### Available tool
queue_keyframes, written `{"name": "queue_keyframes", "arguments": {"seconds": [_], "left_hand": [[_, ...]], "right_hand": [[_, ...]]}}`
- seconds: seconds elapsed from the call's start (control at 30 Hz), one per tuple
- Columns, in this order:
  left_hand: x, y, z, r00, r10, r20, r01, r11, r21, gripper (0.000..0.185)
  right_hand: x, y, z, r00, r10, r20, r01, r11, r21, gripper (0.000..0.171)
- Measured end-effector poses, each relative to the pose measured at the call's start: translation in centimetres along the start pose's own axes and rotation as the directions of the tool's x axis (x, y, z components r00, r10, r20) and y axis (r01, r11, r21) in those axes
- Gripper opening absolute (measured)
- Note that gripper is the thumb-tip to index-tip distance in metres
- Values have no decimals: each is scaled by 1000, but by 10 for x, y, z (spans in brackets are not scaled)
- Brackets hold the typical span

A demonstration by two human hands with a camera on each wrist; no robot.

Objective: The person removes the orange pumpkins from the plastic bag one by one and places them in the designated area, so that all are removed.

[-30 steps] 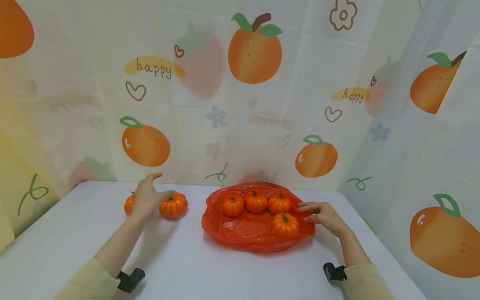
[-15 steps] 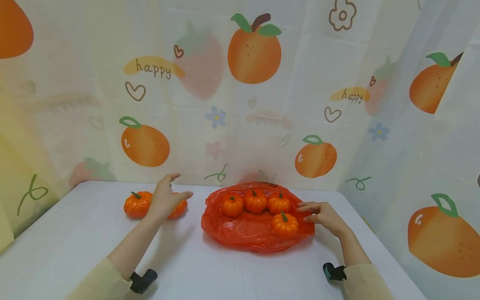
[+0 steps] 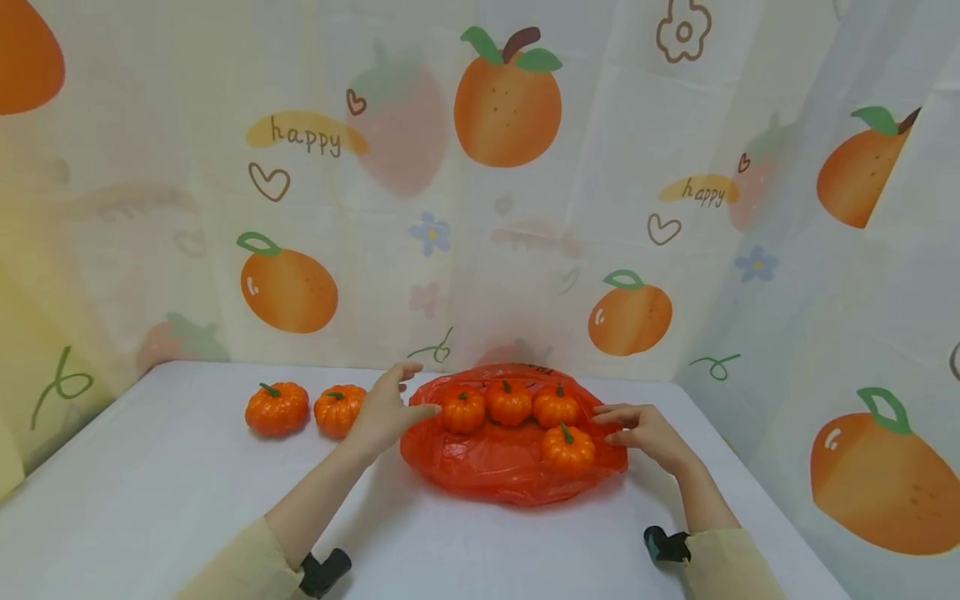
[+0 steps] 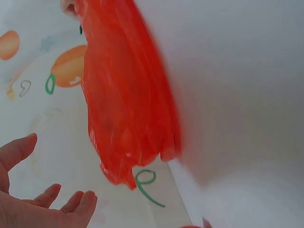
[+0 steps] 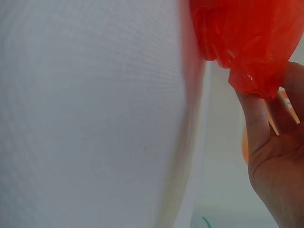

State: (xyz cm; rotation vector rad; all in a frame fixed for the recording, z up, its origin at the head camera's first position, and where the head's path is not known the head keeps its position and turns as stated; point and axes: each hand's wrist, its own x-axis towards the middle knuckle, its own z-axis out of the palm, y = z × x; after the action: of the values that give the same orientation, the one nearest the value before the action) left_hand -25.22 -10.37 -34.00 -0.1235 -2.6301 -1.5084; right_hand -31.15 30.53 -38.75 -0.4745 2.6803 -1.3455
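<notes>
Left hand covers the right side of the near pumpkin; the far-left pumpkin shows whole, both toward the table's far left corner. Red bag lies mid-table by the far edge, four bagged pumpkins inside, their undersides hard to make out in the film. Bag print unreadable. Both sleeves cut off; sliver at the left wrist view's bottom edge too small to tell. Left hand: thumb and fingers wide apart, holds nothing, just beside the bag. Right hand pinches the bag's right edge, some fingertips hidden behind film.
</notes>
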Motion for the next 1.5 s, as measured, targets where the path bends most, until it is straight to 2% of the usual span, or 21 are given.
{"name": "queue_keyframes", "arguments": {"seconds": [0.33, 0.6, 0.93, 1.23, 1.5], "left_hand": [[-2, 9, 43, 993, 26, 112, -18, 997, -69, 62], [-2, 18, 59, 983, 35, 180, -15, 994, -108, 63], [1, 28, 88, 952, 23, 306, 43, 977, -208, 67], [4, 37, 114, 944, -8, 331, 89, 969, -230, 64], [8, 40, 132, 937, -9, 350, 97, 967, -236, 61]], "right_hand": [[-1, 1, 0, 1000, -8, -2, 8, 1000, -1, 36], [0, 1, 0, 1000, -11, 0, 11, 1000, -10, 35], [-1, 0, -2, 1000, -21, 10, 21, 1000, 0, 34], [1, 1, -3, 1000, -21, 8, 21, 1000, -18, 34], [1, 1, -1, 1000, -17, 3, 17, 999, -30, 34]]}}
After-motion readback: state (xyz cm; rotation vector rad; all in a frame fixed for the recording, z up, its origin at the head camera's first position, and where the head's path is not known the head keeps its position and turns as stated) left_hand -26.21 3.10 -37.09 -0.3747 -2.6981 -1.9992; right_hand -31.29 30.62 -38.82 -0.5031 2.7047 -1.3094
